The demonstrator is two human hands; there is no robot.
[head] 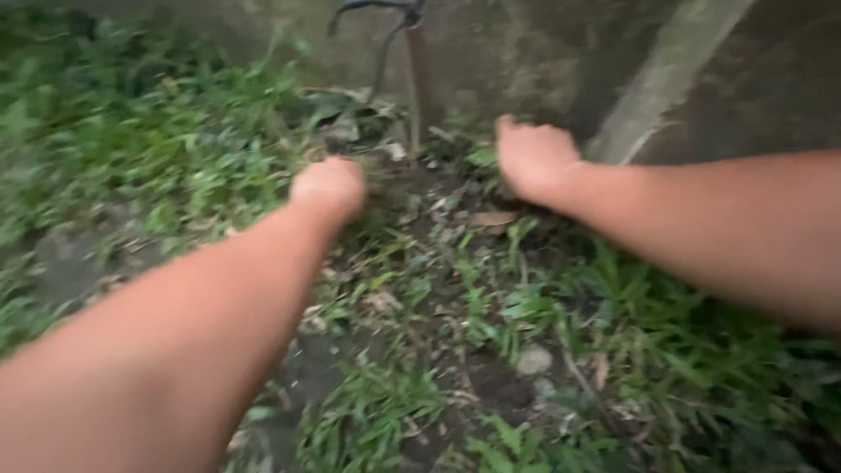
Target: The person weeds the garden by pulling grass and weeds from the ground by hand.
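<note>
Soil patch: a dark, bare strip of soil [438, 210] lies between the two hands, just above the picture's centre, strewn with dry leaves and small weeds.
Left hand: the left hand [330, 186] sits at 11 o'clock from centre, at the left edge of the soil; it looks balled into a fist, though blur hides whether the fingers hold anything.
Right hand: the right hand [532, 158] is at 1 o'clock, back upward, fingers curled down into the ground at the far edge of the soil; what they grip I cannot tell.
Arms: both forearms are bare; the left runs in from 7 o'clock, the right from 3 o'clock, stretched forward.
Stake: a thin rusty stake [420, 83] stands upright at 12 o'clock, beyond the soil, between the hands.
Ground: grass [149, 131] spreads from 9 to 11 o'clock and again at 5 o'clock; a small pale stone [533, 360] lies at 5 o'clock.
Background: a weathered concrete wall [771, 79] closes the top, with a pale slanted trunk [670, 74] at 1 o'clock.
</note>
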